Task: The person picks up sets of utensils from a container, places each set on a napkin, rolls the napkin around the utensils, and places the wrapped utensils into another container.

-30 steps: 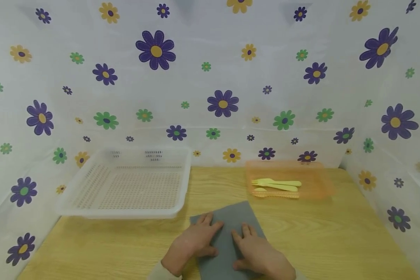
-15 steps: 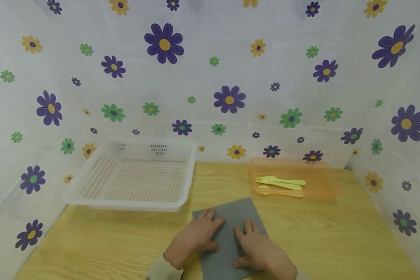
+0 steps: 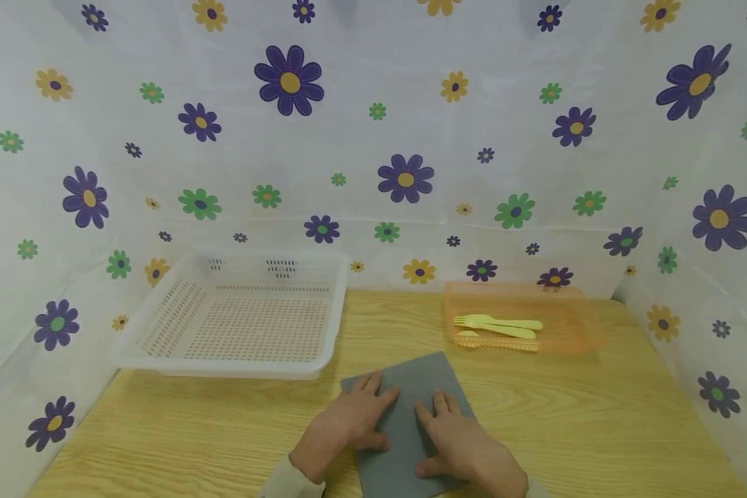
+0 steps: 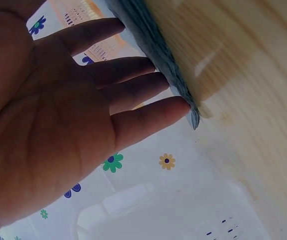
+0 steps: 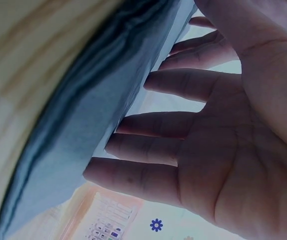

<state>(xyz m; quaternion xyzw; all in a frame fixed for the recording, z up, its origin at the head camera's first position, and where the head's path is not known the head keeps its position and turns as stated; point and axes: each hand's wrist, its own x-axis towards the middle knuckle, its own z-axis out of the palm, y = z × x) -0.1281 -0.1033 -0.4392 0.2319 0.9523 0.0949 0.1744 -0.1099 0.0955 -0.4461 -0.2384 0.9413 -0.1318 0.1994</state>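
Observation:
A grey folded cloth (image 3: 404, 436) lies slightly turned on the table, near its front edge. The left hand (image 3: 348, 418) rests with spread fingers on the cloth's left part, and the right hand (image 3: 460, 443) rests likewise on its right part. In the left wrist view the fingertips of the left hand (image 4: 68, 100) touch the layered cloth (image 4: 158, 55). The right wrist view has the right hand (image 5: 213, 140) with straight fingers against the cloth (image 5: 78, 115), whose edge shows several layers. Neither hand grips it.
At the back left stands a white perforated basket (image 3: 224, 368). An orange translucent basket (image 3: 573, 332) at the back right holds yellow cutlery (image 3: 504, 325), among it a fork. A flowered white curtain (image 3: 348, 145) surrounds the wooden table (image 3: 597, 429) at the back and sides.
The head view has shifted a little, so the scene sits slightly further right and the baskets a little higher than at first. Both hands stay on the cloth in nearly the same place.

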